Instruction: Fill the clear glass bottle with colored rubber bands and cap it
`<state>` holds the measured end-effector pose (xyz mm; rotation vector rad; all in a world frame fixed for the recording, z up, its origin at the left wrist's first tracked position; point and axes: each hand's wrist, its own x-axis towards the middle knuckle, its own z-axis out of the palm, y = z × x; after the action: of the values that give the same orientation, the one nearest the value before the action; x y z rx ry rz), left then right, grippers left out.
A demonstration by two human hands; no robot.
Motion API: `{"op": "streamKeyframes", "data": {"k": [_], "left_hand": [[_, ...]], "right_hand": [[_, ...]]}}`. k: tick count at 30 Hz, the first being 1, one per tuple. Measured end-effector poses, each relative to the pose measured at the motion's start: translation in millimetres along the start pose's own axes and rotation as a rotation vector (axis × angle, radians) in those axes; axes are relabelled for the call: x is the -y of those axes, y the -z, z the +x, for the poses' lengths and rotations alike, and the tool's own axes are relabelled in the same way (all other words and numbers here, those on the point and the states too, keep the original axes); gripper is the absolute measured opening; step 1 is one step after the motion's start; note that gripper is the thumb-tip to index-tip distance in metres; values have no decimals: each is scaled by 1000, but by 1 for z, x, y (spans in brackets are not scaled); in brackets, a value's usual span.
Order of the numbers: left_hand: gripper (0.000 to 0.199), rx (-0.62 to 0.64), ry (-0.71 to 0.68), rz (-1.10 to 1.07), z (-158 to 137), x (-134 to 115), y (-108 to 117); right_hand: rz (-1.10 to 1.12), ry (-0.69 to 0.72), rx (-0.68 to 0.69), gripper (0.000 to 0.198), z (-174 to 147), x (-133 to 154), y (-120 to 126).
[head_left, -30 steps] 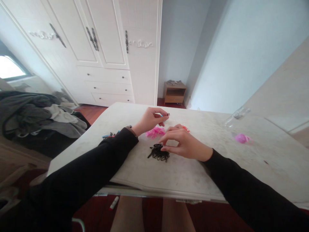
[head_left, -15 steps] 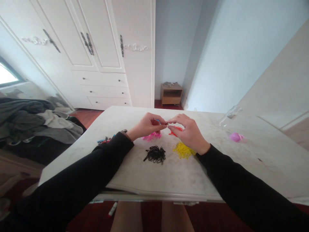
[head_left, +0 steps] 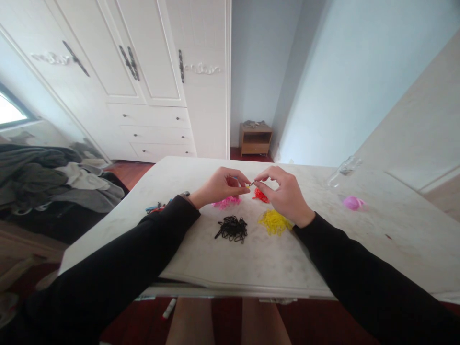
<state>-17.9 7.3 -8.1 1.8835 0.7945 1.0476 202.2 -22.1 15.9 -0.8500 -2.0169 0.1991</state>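
Over the table, my left hand [head_left: 226, 186] and my right hand [head_left: 282, 194] face each other, each in a pinch. A small black rubber band [head_left: 252, 183] is stretched between their fingertips, with a speck of yellow beside it. Loose pink rubber bands [head_left: 226, 202] lie under my left hand. Red rubber bands [head_left: 260, 195] are partly hidden behind my right hand, and a heap of yellow rubber bands [head_left: 273, 222] lies below its wrist. Nearer to me is a heap of black rubber bands [head_left: 233, 229]. A bit of blue shows behind my left fingers.
On the white table [head_left: 251, 268], small coloured items [head_left: 156, 208] lie by my left sleeve. To the right are a clear bottle [head_left: 344, 171] on its side and a pink-purple object [head_left: 354, 203]. Piled clothes [head_left: 46, 177] sit at the left; a white wardrobe [head_left: 151, 127] stands behind.
My right fingertips have moved slightly right, away from my left ones, and the black rubber band now spans the gap. Heaps on the table look the same.
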Motion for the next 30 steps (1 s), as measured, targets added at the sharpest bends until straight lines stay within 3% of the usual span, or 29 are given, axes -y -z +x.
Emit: {"op": "streamKeyframes", "data": {"k": [10, 17, 24, 30], "left_hand": [[19, -24, -12, 43, -1, -5, -4], [16, -10, -107, 25, -2, -11, 1], [19, -60, -105, -53, 1, -9, 12], [18, -30, -119, 10, 0, -6, 9]], "right_hand": [[22, -1, -5, 7, 1, 1, 0], [75, -81, -6, 9, 2, 6, 2], [84, -170, -338, 7, 7, 2, 14], [174, -85, -73, 9, 1, 10, -2]]}}
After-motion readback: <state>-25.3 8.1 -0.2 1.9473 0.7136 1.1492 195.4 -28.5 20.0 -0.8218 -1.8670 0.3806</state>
